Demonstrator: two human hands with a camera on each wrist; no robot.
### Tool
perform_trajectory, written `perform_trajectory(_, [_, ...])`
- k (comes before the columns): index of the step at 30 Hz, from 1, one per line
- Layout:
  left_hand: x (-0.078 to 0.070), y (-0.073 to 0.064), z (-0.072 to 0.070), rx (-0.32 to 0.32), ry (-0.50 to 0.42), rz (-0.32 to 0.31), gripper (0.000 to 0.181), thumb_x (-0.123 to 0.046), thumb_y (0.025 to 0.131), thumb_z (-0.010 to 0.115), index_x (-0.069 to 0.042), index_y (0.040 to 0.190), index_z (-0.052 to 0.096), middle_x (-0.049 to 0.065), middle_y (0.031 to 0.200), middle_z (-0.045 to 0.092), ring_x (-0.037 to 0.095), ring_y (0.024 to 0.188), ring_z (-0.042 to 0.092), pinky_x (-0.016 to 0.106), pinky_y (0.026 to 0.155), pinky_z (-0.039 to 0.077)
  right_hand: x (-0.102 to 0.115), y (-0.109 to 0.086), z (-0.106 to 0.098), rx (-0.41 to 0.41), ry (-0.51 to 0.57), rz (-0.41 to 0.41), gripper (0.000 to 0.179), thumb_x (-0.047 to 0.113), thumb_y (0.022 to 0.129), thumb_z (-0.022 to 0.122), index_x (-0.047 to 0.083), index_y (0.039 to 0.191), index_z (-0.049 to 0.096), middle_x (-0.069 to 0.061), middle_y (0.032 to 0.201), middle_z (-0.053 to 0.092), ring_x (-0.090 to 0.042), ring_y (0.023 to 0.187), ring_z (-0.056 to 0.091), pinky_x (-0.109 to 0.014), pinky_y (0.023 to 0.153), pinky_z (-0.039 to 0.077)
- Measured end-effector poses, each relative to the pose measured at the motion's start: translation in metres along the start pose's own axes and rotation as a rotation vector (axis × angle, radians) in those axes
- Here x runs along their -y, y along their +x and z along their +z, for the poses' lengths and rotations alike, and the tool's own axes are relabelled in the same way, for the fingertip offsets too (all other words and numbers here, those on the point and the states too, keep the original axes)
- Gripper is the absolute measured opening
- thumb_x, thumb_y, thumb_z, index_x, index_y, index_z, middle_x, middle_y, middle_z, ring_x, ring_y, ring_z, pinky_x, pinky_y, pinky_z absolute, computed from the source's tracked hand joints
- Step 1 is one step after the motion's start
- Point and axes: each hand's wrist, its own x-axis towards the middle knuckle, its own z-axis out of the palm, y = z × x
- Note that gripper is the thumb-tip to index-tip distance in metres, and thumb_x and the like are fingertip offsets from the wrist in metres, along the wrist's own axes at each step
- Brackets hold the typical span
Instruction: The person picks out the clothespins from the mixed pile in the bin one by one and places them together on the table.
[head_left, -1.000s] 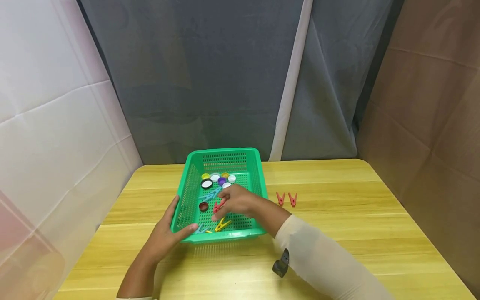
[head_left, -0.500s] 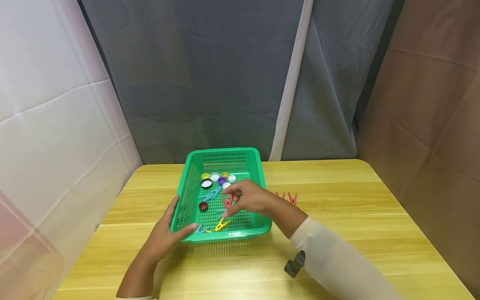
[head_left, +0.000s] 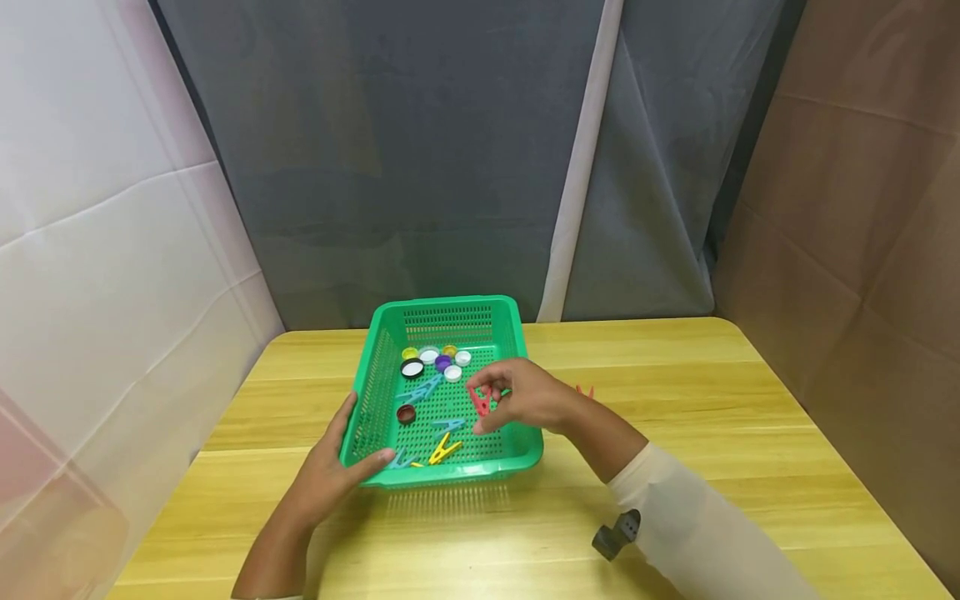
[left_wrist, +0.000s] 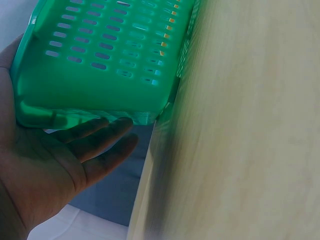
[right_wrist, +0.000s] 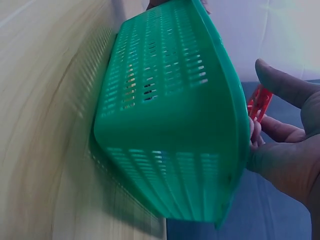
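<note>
My left hand [head_left: 330,471] grips the near left corner of a green plastic basket [head_left: 457,475], thumb over the rim and fingers along the outside. In the left wrist view those fingers [left_wrist: 100,142] lie against the basket's outer wall. Over the basket's right side, my right hand [head_left: 528,396] pinches a red clothespin [head_left: 481,403] between thumb and fingers. The right wrist view has that clothespin [right_wrist: 259,104] above the basket rim. Inside lie several blue clothespins [head_left: 423,389], a yellow clothespin [head_left: 444,451] and a dark red cap [head_left: 406,414].
Several bottle caps in white, purple and yellow sit towards the basket's far end, with a black-rimmed cap [head_left: 412,368] among them. Right of the basket, a red clothespin [head_left: 586,391] on the wooden table [head_left: 720,450] is partly hidden behind my right wrist. Cloth hangs around the table.
My right hand has moved right within the basket, carrying the red clothespin, and uncovered a blue clothespin. It now hides more of the red clothespins on the table. My left hand stays put.
</note>
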Motion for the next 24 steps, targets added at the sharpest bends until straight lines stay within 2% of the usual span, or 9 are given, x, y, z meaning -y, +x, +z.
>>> perform_trajectory(10, [0.001, 0.000, 0.000, -0.005, 0.000, 0.014, 0.113, -0.040, 0.100, 0.078, -0.028, 0.178, -0.002, 0.028, 0.178, 0.026, 0.053, 0.149, 0.050, 0.068, 0.117, 0.044, -0.013, -0.019, -0.021, -0.063, -0.005, -0.065, 0.059, 0.009, 0.082, 0.093, 0.006, 0.136, 0.069, -0.012, 0.133, 0.062, -0.031, 0.118, 0.053, -0.036, 0.084, 0.056])
perform_trajectory(14, [0.000, 0.000, 0.000, -0.002, -0.005, 0.012, 0.114, -0.041, 0.100, 0.079, -0.028, 0.178, -0.003, 0.028, 0.178, 0.025, 0.053, 0.150, 0.050, 0.068, 0.117, 0.043, -0.022, -0.023, -0.031, -0.100, -0.050, -0.115, 0.057, 0.012, 0.082, 0.093, 0.008, 0.134, 0.069, -0.013, 0.142, 0.061, -0.035, 0.127, 0.052, -0.043, 0.094, 0.052])
perform_trajectory(19, [0.000, 0.000, 0.000, -0.002, -0.008, 0.012, 0.114, -0.040, 0.100, 0.079, -0.027, 0.178, -0.003, 0.028, 0.179, 0.025, 0.054, 0.151, 0.049, 0.069, 0.119, 0.042, -0.034, -0.030, -0.047, -0.178, -0.155, -0.153, 0.057, 0.018, 0.083, 0.093, 0.008, 0.135, 0.070, -0.016, 0.157, 0.054, -0.040, 0.148, 0.046, -0.060, 0.114, 0.043])
perform_trajectory(24, [0.000, 0.000, 0.000, 0.001, -0.009, 0.013, 0.114, -0.040, 0.100, 0.079, -0.027, 0.178, -0.003, 0.028, 0.179, 0.024, 0.053, 0.150, 0.049, 0.068, 0.118, 0.043, -0.050, -0.038, -0.063, -0.236, -0.155, -0.159, 0.058, 0.017, 0.085, 0.093, 0.005, 0.136, 0.070, -0.017, 0.163, 0.049, -0.043, 0.155, 0.041, -0.072, 0.122, 0.035])
